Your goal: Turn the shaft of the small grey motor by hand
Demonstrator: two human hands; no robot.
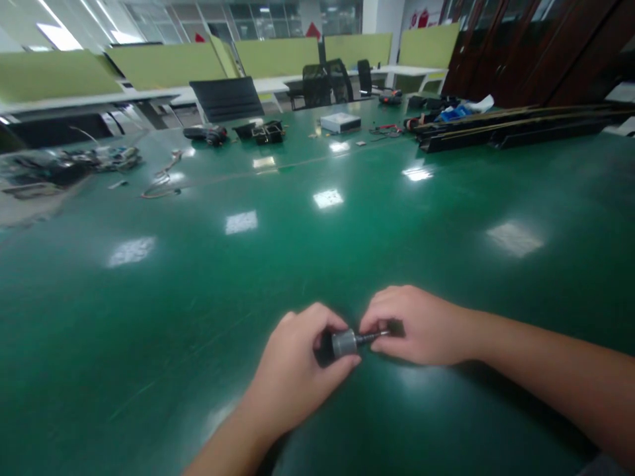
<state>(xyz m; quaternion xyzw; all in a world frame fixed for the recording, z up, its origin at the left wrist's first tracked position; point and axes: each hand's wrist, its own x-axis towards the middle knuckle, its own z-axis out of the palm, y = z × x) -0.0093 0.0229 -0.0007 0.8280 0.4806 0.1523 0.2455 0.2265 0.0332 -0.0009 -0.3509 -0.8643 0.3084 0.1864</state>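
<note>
Just above the green tabletop, my left hand is wrapped round a small dark cylindrical object with a grey metal collar. A thin dark shaft sticks out of the collar toward the right. My right hand pinches around the far end of this shaft, with the thumb below and the fingers above. The tip shows as a bright spot between the fingertips. Blur hides the finer detail of the object.
Tangled cables and parts lie at the far left. A white-grey box stands at the back. Long black rails lie at the back right, beside a blue item. Office chairs stand beyond the table.
</note>
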